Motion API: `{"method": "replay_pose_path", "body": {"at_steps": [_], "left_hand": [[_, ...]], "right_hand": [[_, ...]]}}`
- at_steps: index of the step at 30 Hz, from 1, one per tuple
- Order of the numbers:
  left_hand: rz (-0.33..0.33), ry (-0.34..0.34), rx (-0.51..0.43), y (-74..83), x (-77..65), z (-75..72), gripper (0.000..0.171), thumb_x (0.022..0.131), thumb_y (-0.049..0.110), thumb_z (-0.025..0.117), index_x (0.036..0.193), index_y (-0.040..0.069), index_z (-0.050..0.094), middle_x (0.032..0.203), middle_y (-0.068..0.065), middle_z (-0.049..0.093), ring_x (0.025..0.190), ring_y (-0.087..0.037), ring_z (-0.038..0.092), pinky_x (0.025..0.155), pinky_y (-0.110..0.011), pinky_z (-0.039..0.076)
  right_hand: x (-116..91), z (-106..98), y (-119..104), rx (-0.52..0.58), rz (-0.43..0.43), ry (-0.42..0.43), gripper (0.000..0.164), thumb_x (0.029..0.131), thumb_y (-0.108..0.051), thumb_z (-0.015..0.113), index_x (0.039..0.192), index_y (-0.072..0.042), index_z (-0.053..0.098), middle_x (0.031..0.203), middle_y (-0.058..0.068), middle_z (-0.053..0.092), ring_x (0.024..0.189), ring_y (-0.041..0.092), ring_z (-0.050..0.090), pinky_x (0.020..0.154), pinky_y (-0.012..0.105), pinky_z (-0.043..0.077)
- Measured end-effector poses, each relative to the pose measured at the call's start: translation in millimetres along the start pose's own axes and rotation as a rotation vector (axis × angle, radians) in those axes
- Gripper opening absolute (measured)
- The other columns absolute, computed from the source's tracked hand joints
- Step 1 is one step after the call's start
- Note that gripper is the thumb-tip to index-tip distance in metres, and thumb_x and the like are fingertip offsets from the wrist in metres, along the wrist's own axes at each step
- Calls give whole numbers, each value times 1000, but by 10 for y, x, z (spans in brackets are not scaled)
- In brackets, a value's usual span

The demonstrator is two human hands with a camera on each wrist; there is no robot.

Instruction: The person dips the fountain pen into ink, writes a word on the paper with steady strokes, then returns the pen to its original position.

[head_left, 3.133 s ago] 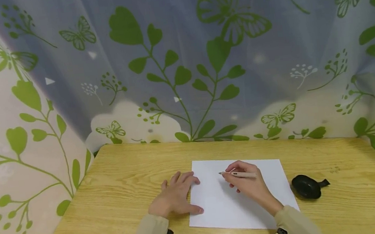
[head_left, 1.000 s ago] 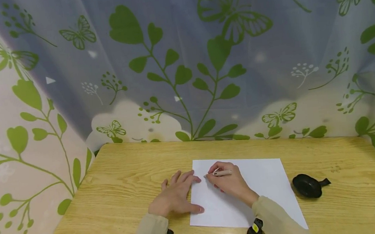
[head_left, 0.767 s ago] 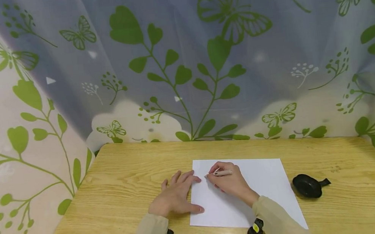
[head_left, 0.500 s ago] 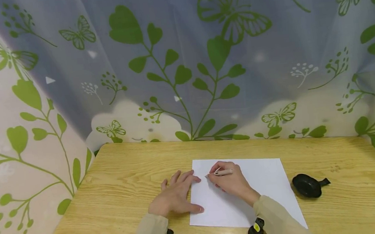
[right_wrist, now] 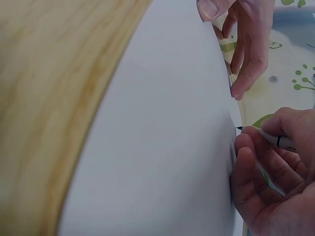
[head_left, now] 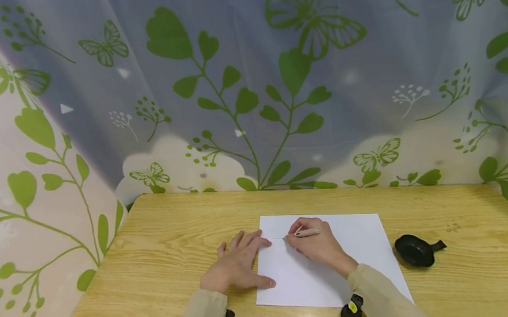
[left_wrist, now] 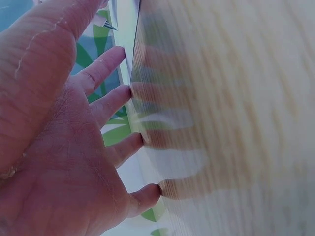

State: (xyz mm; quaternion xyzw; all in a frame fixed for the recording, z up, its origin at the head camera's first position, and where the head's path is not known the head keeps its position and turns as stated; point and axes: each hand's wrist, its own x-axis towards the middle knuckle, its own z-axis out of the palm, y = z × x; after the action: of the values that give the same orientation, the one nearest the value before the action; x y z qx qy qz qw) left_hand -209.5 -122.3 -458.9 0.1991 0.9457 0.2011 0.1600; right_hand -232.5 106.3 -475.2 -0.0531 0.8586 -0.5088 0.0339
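Observation:
A white sheet of paper [head_left: 285, 279] lies on the wooden table in the head view. My right hand [head_left: 316, 240] pinches a pale pen [head_left: 308, 232] between thumb and fingers, its tip at the upper left part of the sheet. Just left of that tip runs a short thin line [head_left: 279, 238]. Fingers spread, my left hand [head_left: 237, 268] rests across the sheet's left edge, with thumb and index fingertip on the paper. In the right wrist view the dark tip of the pen [right_wrist: 280, 141] meets the paper [right_wrist: 162, 108].
To the right of the paper a small black pan-shaped dish [head_left: 414, 251] with a short handle stands on the table [head_left: 163, 225]. A curtain [head_left: 245, 76] with green leaves and butterflies hangs behind the table and along its left side.
My right hand first moved left across the sheet toward my left hand. Since half a second ago it has slid slightly right, and a short line shows behind the pen. The left hand stays put.

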Motion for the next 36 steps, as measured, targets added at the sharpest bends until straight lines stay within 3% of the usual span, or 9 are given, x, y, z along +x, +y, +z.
{"method": "replay_pose_path", "body": {"at_steps": [36], "left_hand": [[-7,-8,-14,8,-4,-2,80,78,53,84,145,27,49,170,1,27,157,-43,17,115,-80,14]], "right_hand": [[-111,-315,115,-28,86,6,7,89,-15,75,91,-10,71,68,5,72,57,14,63,50,26,49]]}}
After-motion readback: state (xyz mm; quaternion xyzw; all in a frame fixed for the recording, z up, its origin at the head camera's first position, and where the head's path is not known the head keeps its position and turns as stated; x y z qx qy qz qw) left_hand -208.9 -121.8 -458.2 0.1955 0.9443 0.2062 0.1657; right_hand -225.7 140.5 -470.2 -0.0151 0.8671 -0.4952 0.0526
